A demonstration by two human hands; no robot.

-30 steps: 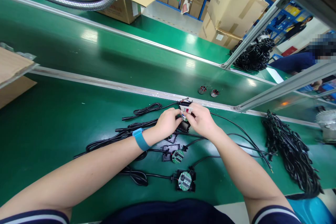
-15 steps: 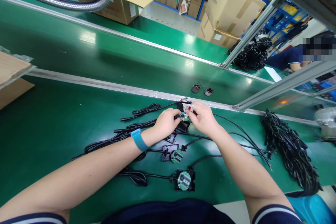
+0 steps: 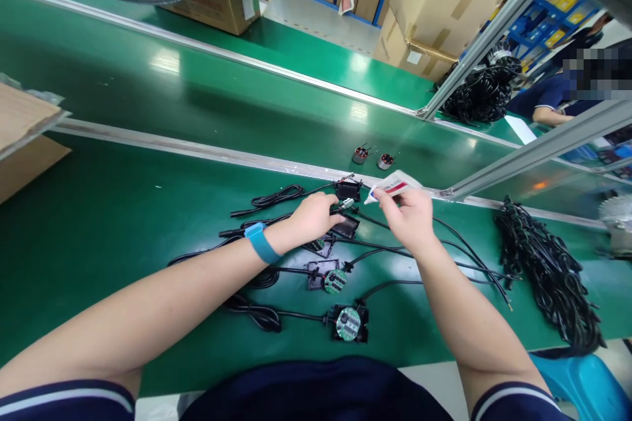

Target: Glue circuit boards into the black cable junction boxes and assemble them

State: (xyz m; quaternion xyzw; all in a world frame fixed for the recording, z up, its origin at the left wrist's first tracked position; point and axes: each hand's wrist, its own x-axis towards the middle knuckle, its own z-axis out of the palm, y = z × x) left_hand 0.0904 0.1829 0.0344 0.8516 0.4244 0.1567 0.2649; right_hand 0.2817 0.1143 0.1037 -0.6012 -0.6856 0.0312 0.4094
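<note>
My left hand (image 3: 316, 216) is closed on the edge of a small circuit board (image 3: 348, 203), seen tilted beyond the fingertips. In my right hand (image 3: 409, 214) is a white glue-like tube (image 3: 397, 181) with a red stripe, its narrow tip pointing left, apart from the board. Under and behind the left hand are a black plastic case half (image 3: 348, 191) and another open case (image 3: 345, 226). Closer to me, one round green circuit board (image 3: 335, 281) lies beside its open case, and another green board (image 3: 348, 324) rests on a black case, both with black cables.
Two small motor stators (image 3: 386, 161) stand beyond the metal rail (image 3: 276, 168). Bundled black cables (image 3: 548, 276) lie on the right, near an aluminium post (image 3: 533, 148). Cardboard (image 3: 29, 138) is at the left edge. Another person's arm (image 3: 550, 115) appears at the upper right.
My right hand has drawn away to the right from the circuit board, bringing the tube into full view. My left hand still holds the board, now tilted more edge-on.
</note>
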